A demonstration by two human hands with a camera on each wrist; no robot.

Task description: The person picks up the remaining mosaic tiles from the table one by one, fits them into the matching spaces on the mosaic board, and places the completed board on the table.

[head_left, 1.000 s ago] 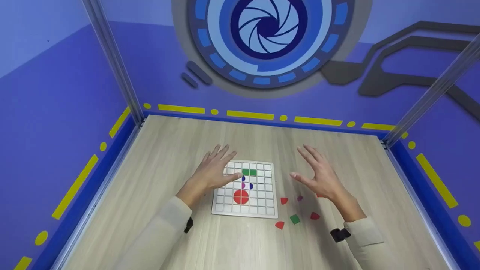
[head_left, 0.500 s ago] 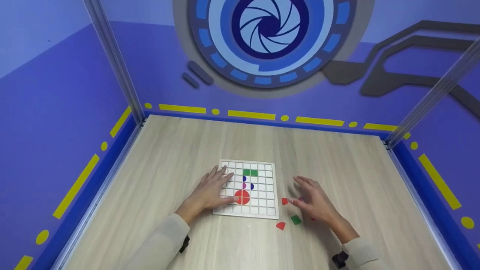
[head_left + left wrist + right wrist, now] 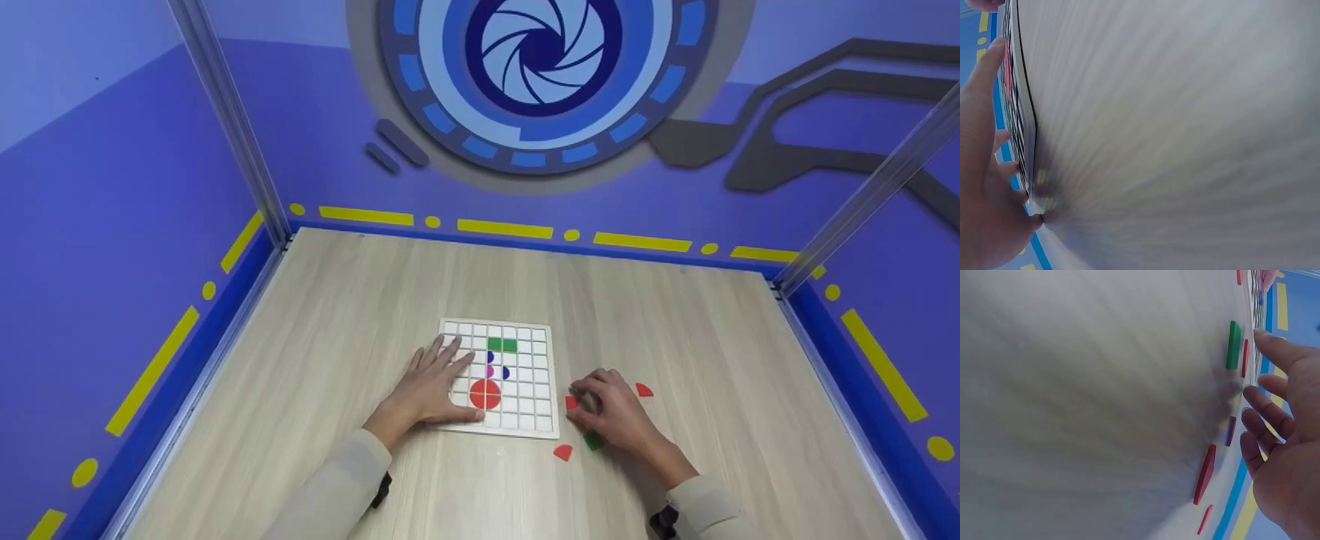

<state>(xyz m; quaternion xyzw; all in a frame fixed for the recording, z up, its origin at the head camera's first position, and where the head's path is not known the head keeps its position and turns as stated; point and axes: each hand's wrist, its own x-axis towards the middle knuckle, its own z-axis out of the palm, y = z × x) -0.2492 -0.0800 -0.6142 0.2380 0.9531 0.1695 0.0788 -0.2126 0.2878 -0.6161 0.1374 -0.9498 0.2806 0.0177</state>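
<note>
- Across the left part of the grid board (image 3: 529,403): left hand (image 3: 426,386), spread, fingers straight and apart, pinching nothing.
- Shifted over the last half second: left thumb, off the edge of the red disc (image 3: 491,400) and toward the board's near edge.
- Just right of the board: right hand (image 3: 616,416), lower and closer in than a second ago, thumb and forefinger now to either side of the near red quarter (image 3: 571,403).
- In that right grip: a loose curl with a gap between thumb and forefinger, apparently nothing pinched; cannot tell whether a fingertip touches the red quarter, which lies on the table just beside the board's right edge.
- For the work in hand, by judgement: red quarter brought within pinching reach, not yet lifted; board probably steadied from its left.
- Unchanged on the board: green rectangle (image 3: 502,345), pink half-round (image 3: 490,371), and the red disc.
- Off the board's near right corner: another red quarter (image 3: 562,452) and a green piece (image 3: 593,442), partly covered by the right hand.
- Well right of the board, newly uncovered in the head view: outlying red quarter (image 3: 644,390).
- Also right of the board, hidden from the head view but showing at the right wrist: purple piece (image 3: 1231,431).
</note>
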